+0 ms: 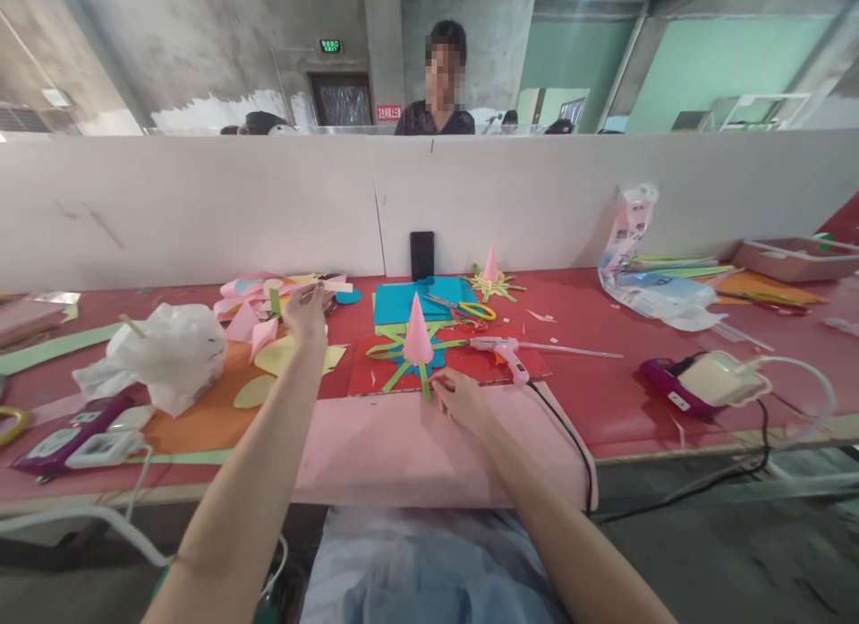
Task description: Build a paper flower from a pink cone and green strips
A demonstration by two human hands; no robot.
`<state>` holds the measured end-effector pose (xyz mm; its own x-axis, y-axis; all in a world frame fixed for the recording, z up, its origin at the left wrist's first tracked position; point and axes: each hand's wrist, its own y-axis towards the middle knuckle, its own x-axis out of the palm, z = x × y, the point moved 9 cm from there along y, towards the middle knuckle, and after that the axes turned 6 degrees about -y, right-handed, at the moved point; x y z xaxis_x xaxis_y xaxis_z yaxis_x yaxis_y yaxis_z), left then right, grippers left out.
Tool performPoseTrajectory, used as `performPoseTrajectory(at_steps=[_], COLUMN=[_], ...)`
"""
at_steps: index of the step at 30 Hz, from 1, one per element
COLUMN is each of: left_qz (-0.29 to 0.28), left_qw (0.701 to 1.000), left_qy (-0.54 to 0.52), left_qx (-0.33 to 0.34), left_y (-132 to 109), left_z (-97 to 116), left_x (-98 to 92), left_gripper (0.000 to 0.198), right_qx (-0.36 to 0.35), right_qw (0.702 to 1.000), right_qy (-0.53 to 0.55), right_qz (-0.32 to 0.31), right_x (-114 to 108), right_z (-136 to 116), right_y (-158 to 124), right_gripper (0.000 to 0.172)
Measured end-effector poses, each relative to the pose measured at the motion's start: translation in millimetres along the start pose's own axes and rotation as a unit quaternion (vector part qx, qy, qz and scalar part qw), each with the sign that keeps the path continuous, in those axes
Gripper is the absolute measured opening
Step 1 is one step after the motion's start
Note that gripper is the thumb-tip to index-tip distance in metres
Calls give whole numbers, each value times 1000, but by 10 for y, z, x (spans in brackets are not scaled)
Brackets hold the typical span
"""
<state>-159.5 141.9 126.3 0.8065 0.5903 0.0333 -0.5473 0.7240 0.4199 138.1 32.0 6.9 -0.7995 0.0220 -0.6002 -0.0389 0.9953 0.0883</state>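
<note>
Cone of pink paper (417,337) stands upright just beyond our right hand (460,396) and to its left, on a blue scalloped paper base (438,359) with narrow green paper strips (395,376) spreading outward. Our left hand (305,312) reaches farther out, beside a heap of pink and yellow paper cut-outs (242,325).

Step in hand, we judge: picking out one loose piece. Best lifted by its edge, uncreased, with our right hand steadying the base lightly, clear of the pink-and-white glue gun (505,346) beyond it.

Left hand: fingers narrow, bunched at a pale paper strip (337,286); we cannot tell whether they grip it. Right hand: fingers loosely curled, tips near one green strip; contact unclear.
</note>
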Motion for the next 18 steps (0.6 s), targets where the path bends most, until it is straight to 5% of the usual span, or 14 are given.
performPoseTrajectory(at_steps=[2, 5, 11, 18], left_qz=[-18, -58, -181, -360], left_qw=[988, 972, 969, 924], left_qy=[-150, -229, -159, -118], left_qx=[-7, -10, -60, -49], left_y=[-299, -786, -1277, -1638], left_z=[149, 161, -200, -150], left_x=[149, 338, 681, 1060], left_gripper=[33, 36, 35, 30], right_qx=[-1, 13, 12, 10], right_qw=[1000, 1000, 997, 985], right_qy=[7, 20, 61, 149], right_qz=[2, 3, 45, 92], right_x=[6, 12, -92, -197], right_z=[13, 61, 39, -29], right_y=[5, 18, 36, -12], right_gripper=[17, 18, 33, 51])
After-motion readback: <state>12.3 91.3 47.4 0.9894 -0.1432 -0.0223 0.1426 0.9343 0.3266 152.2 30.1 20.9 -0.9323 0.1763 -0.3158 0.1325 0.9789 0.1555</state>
